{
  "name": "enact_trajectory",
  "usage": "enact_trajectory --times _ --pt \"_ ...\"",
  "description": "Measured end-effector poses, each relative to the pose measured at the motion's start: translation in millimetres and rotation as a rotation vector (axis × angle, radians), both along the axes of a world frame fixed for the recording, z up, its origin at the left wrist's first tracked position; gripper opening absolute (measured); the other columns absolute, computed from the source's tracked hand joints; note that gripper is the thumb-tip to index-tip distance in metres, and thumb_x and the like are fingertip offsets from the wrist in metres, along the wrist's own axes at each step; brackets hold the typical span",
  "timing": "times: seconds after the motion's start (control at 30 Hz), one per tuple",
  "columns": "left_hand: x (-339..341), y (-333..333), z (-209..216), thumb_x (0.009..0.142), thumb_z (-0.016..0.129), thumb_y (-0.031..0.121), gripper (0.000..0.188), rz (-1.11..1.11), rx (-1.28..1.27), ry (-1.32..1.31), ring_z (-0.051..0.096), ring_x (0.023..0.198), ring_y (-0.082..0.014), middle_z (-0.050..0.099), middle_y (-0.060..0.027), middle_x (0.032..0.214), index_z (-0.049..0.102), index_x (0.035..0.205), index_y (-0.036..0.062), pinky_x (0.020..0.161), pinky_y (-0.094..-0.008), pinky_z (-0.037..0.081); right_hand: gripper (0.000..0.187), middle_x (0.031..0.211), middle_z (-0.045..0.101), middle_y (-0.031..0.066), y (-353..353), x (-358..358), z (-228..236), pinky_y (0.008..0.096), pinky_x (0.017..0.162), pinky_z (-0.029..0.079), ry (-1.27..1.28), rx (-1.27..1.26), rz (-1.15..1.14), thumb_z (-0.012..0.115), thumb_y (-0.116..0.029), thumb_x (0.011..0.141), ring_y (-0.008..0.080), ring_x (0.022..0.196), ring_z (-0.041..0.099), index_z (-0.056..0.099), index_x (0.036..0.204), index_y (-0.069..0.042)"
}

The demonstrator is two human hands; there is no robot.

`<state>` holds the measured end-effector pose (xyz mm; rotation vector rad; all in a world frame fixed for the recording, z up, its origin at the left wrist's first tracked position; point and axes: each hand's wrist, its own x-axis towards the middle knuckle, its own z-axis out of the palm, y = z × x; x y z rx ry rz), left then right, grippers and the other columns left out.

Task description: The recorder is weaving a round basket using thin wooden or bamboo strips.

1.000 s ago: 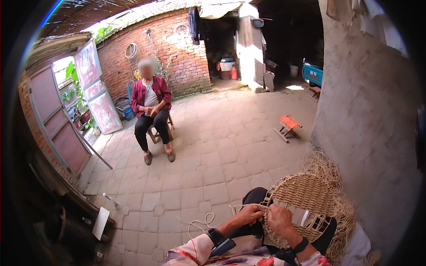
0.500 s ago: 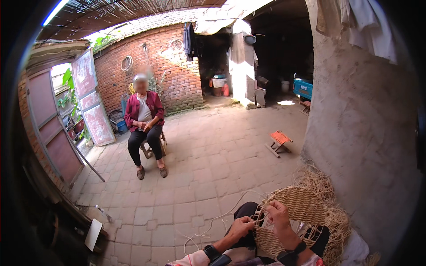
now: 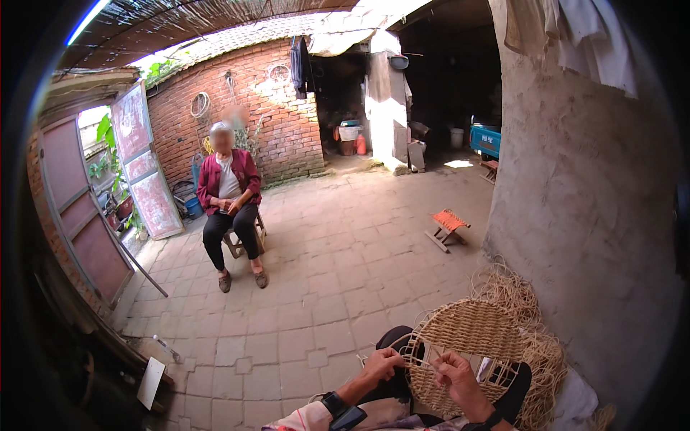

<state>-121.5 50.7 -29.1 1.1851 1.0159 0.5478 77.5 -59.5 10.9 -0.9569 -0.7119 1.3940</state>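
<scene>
On my lap rests a rounded woven straw-coloured piece (image 3: 478, 327), with tight rows at its far and near ends and an open lattice of crossing strands between them. My left hand (image 3: 383, 363) is closed at the left edge of that lattice, its fingertips pinched on a strand there. Over the lattice my right hand (image 3: 456, 375) is closed too, thumb and forefinger pinching a thin straw cord whose short length shows above the fingers. Beside the piece, on the right, lies a heap of loose straw cord (image 3: 535, 359).
A rough plastered wall (image 3: 582, 194) rises close on my right. A small folding stool (image 3: 448, 228) with an orange woven seat stands ahead. A person (image 3: 231, 194) in a dark red jacket sits on a wooden stool at the left. Near-left are a white board (image 3: 150, 383) and a bottle (image 3: 167, 348).
My right hand has come down from above the woven piece to its open lattice. My left hand has shifted slightly left and up. The long cord loop trailing over the floor has drawn in.
</scene>
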Motion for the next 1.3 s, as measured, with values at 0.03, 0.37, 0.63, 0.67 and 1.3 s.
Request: enact_trajectory --times 0.03,0.37,0.63,0.67,1.3 --pt "1 1 -1 0.08 0.069 0.021 0.013 0.023 0.041 0.057 0.048 0.051 -0.008 0.057 0.0011 0.066 0.062 0.082 0.0097 0.045 -0.0209 0.038 0.009 0.073 0.058 0.0003 -7 4 1 0.0263 0.052 0.049 -0.024 -0.044 -0.036 0.065 -0.01 0.09 0.0092 0.058 0.056 0.06 0.095 -0.004" --pt "-4 11 -28 0.082 0.063 0.003 0.012 0.15 -0.036 -0.411 0.041 0.047 -0.0072 0.053 0.0016 0.066 0.054 0.086 0.011 0.04 -0.0226 0.03 0.012 0.088 0.048 0.0083 -48 174 -52 0.0324 0.073 0.042 -1.055 0.019 -1.033 0.056 -0.011 0.092 0.0207 0.077 0.049 0.053 0.089 0.001" --pt "-41 10 -31 0.087 0.061 0.016 0.012 -0.094 -0.094 -0.535 0.042 0.059 -0.0066 0.05 0.0039 0.076 0.06 0.098 0.0109 0.049 -0.0204 0.033 0.021 0.066 0.043 0.011 -40 263 -158 0.0407 0.066 0.04 -1.452 -0.529 -0.538 0.051 -0.013 0.09 0.0244 0.062 0.047 0.047 0.073 -0.001" --pt "-38 6 -30 0.087 0.061 0.016 0.012 -0.061 -0.097 -0.565 0.042 0.059 -0.0066 0.05 0.0039 0.076 0.06 0.098 0.0109 0.049 -0.0204 0.033 0.017 0.071 0.049 0.0129 -34 263 -165 0.0422 0.07 0.043 -1.562 -0.575 -0.546 0.055 -0.012 0.089 0.027 0.07 0.052 0.051 0.077 -0.001" --pt "-20 -8 -21 0.098 0.058 0.031 0.026 0.174 0.088 -0.295 0.031 0.05 -0.0008 0.043 0.0108 0.063 0.069 0.107 0.0101 0.043 -0.0194 0.021 0.05 0.138 0.049 0.0168 -25 124 -5 0.051 0.107 0.03 -1.917 0.2 -0.746 0.052 -0.021 0.09 0.0337 0.129 0.045 0.049 0.137 -0.004"
